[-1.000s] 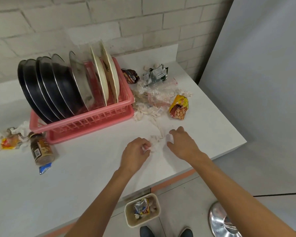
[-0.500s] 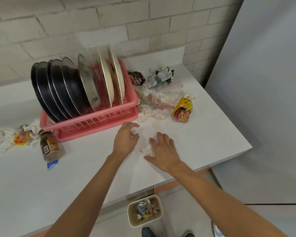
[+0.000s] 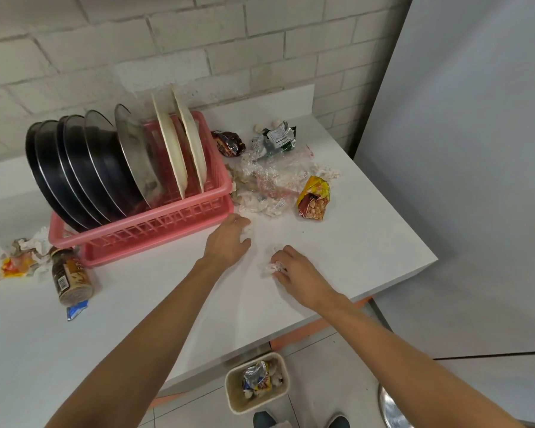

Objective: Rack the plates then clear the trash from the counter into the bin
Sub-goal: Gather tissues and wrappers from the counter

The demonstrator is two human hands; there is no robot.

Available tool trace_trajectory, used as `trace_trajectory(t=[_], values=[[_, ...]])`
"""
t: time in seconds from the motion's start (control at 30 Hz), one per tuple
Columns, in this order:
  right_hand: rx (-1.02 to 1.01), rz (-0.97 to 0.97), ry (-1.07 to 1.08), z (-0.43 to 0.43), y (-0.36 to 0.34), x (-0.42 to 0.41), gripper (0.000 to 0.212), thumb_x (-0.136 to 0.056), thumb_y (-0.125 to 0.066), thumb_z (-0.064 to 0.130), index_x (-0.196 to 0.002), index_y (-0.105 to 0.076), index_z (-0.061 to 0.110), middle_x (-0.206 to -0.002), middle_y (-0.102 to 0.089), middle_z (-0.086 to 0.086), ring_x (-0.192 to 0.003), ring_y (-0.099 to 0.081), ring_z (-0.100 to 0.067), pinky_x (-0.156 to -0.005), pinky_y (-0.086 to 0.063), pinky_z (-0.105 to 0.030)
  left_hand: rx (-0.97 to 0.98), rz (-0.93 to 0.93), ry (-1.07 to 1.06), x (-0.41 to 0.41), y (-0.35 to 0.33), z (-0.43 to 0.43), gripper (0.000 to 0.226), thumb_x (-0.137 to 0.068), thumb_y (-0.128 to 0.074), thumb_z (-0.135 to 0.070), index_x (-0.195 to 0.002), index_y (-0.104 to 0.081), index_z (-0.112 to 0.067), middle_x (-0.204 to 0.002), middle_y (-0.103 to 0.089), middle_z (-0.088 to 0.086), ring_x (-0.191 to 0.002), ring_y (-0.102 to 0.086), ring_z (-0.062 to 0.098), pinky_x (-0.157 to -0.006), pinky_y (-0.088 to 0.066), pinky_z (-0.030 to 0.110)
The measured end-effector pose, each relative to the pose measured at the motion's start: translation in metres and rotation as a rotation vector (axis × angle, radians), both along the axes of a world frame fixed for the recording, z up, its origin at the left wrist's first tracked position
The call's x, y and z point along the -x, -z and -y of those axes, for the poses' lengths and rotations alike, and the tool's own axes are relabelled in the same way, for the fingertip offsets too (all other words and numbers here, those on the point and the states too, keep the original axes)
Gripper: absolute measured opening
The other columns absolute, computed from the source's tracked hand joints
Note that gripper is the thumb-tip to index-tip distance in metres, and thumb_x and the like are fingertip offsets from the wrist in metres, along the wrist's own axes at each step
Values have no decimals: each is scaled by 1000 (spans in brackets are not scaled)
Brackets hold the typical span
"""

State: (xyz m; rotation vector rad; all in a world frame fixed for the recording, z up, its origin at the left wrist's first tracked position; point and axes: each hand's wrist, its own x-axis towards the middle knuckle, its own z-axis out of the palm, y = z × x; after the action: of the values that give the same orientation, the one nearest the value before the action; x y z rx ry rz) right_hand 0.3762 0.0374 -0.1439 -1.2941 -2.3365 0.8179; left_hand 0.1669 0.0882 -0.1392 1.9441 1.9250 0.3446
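The right hand [image 3: 297, 273] is curling its fingers round a crumpled white tissue [image 3: 271, 267] on the white bench [image 3: 368, 242], midway between the front edge and the trash heap. The left hand [image 3: 229, 242] is resting just beside it, fingers bent down against the bench by the front right corner of the pink rack [image 3: 167, 223] and touching a small white scrap [image 3: 246, 230] - whether it is gripping that scrap I cannot tell. The plates are already sitting in the rack, leaning on edge: dark plates [image 3: 74, 168], 1 silvery plate [image 3: 133, 156] and 2 cream plates [image 3: 179, 143]. Toward the back right corner the trash is lying in a heap - a yellow snack bag [image 3: 314, 200], a silver wrapper [image 3: 275, 139], a brown wrapper [image 3: 229, 143], clear plastic [image 3: 269, 174] and torn tissues [image 3: 260, 206]. Further left, a brown jar [image 3: 71, 279] is lying on its side beside a blue wrapper [image 3: 76, 312] and more tissue [image 3: 13, 264]. The bin [image 3: 233, 396] is standing on the floor below the front edge, holding wrappers.
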Motion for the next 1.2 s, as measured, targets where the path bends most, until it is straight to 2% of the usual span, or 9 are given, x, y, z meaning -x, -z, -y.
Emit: trace_trajectory(t=[0.1,0.27,0.4,0.5,0.6,0.7,0.83,1.0,1.2], values=[[68,-117,87,-3,-5,-7,23,-90,-60,4,-113,-61,7,-108,-58,-8,-91,-55,-22,-77,-46,-28,-50,15,-10,-2,4,11,25,-85,-65,-24,-110,-60,-23,-108,-54,-7,-94,-58,19,-70,-40,29],[143,-194,186,-9,-9,-21,31,-89,-63,6,-120,-61,9,-113,-64,-8,-96,-58,-18,-81,-42,-21,-50,102,1,-8,16,37,31,-81,-66,-17,-111,-62,-22,-98,-52,-12,-93,-57,17,-74,-44,28],[141,-107,243,-13,-2,-30,26,-91,-63,11,-117,-65,8,-108,-58,-10,-100,-56,-26,-81,-39,-23,-62,190,-18,-15,23,54,29,-81,-66,-15,-109,-65,-23,-97,-51,-14,-89,-57,11,-73,-42,25],[70,-21,232,-10,6,-33,29,-88,-66,14,-116,-64,9,-119,-44,-8,-112,-45,-25,-94,-40,-27,-117,281,-120,-24,29,69,23,-82,-65,-15,-103,-66,-24,-100,-55,-15,-87,-57,6,-70,-40,21],[-28,28,233,-6,10,-28,43,-79,-72,22,-119,-57,12,-136,-37,-9,-122,-39,-28,-99,-40,-34,-211,348,-186,-33,34,83,20,-80,-66,-12,-96,-67,-24,-100,-57,-13,-78,-58,5,-72,-45,22],[-105,64,199,-3,13,-19,58,-80,-71,34,-130,-50,15,-144,-34,-12,-126,-37,-30,-99,-39,-40,-248,270,-133,-37,35,88,16,-80,-66,-13,-94,-67,-20,-107,-52,-7,-71,-60,14,-71,-46,27],[-243,171,152,0,24,-12,44,-90,-63,41,-126,-59,17,-134,-48,-11,-123,-43,-31,-95,-45,-42,-250,274,-136,-37,35,87,13,-79,-67,-16,-92,-64,-19,-112,-51,-5,-79,-61,17,-74,-49,33],[-264,148,96,-5,30,-8,19,-98,-54,24,-111,-63,14,-107,-53,-7,-95,-52,-26,-81,-44,-39,-292,325,-140,-36,36,86,10,-90,-60,-14,-98,-63,-18,-102,-57,-6,-74,-61,17,-73,-54,37],[-231,151,124,-1,25,-4,17,-99,-47,14,-101,-61,5,-97,-58,-9,-86,-54,-27,-77,-41,-38,-317,375,-116,-37,35,89,14,-98,-49,-12,-97,-63,-13,-97,-64,-2,-82,-61,17,-77,-51,40]])
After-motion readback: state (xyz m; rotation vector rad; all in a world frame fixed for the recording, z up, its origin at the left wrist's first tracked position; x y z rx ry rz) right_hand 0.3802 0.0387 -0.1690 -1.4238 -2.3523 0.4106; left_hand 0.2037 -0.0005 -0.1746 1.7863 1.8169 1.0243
